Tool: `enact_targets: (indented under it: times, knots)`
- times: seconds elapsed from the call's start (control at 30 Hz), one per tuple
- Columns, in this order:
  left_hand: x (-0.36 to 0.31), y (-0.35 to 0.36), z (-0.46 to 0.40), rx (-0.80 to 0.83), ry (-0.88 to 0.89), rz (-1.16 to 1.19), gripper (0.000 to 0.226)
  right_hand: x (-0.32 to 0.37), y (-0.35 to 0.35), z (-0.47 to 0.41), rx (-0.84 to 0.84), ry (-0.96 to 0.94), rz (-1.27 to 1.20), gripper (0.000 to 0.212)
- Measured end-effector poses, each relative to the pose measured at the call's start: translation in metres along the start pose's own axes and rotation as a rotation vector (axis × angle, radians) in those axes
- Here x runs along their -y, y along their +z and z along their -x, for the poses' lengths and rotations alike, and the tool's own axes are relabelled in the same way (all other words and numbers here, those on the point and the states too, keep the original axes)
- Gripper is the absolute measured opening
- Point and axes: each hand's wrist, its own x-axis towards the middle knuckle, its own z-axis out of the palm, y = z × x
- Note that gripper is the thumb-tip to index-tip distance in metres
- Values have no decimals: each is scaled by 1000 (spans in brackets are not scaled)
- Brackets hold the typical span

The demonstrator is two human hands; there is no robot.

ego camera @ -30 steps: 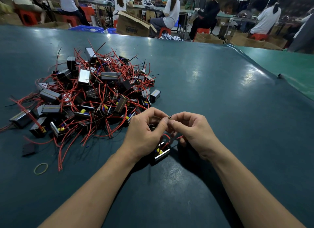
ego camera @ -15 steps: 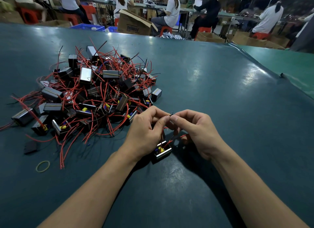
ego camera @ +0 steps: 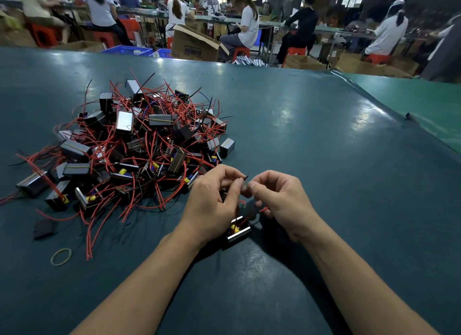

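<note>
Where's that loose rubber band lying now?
In the head view, the rubber band lies lower-left on the table, close in front of the wire pile.

I've got a dark teal counter point(ego camera: 311, 140) with pale glare patches. The wires point(ego camera: 159, 145) in the pile are red, and the boxes point(ego camera: 124, 122) are black and silver with yellow dabs. My piece point(ego camera: 238, 233) is black, silver-edged, yellow inside, with a red lead point(ego camera: 240, 202). The rubber band point(ego camera: 61, 256) is tan-yellow.

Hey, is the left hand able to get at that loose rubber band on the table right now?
Probably yes, once freed. The rubber band lies alone on the table, to the left of the left hand, with only loose red wire ends nearby. But that hand is pinching a wire.
</note>
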Motion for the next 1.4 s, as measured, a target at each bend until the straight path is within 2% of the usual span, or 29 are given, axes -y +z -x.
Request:
enact_targets:
  times: [0.13, 0.37, 0.6, 0.93, 1.3, 1.4]
  knots:
    - [1, 0, -1, 42, -14, 8, 3, 0, -1, 1, 14, 21, -27, 8]
    - [1, 0, 0, 75, 29, 28, 5, 1, -2, 1, 20, -13, -62, 12]
    - [1, 1, 0, 34, -50, 61, 7, -3, 2, 1, -26, -69, -29, 20]
    - [0, 1, -2, 26, -115, 113, 8, -3, 0, 1, -34, -122, -119, 12]
    - [-2, 0, -4, -50, -53, 39, 4, -2, 1, 2, -42, -103, -39, 8]
    - [-2, 0, -3, -51, -74, 70, 6, -3, 0, 1, -77, -137, 11, 15]
